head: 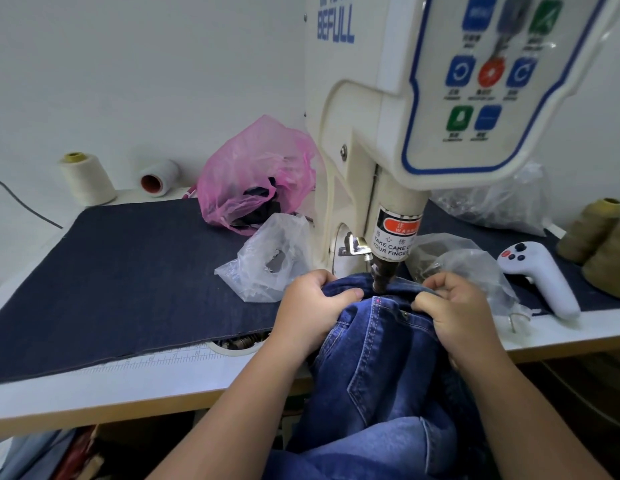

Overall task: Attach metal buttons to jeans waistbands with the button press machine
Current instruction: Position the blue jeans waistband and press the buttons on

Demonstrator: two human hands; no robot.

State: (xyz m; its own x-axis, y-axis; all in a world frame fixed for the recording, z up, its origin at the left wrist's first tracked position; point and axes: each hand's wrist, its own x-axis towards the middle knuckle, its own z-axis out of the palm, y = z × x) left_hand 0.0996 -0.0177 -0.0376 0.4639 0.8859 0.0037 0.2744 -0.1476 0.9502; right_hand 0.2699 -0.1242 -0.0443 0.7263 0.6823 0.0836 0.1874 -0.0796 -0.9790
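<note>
Jeans waistband apparently under press

Stitched denim jeans, glossy plastic machine

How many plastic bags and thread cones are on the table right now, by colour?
Pink bag: 1
Clear bags: 3
Cream thread cone: 1
White spool: 1
Olive-brown cones: 2
Total: 8

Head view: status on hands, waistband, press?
Left hand and right hand both grip waistband. Waistband under press head. Thumbs close beside it.
</note>
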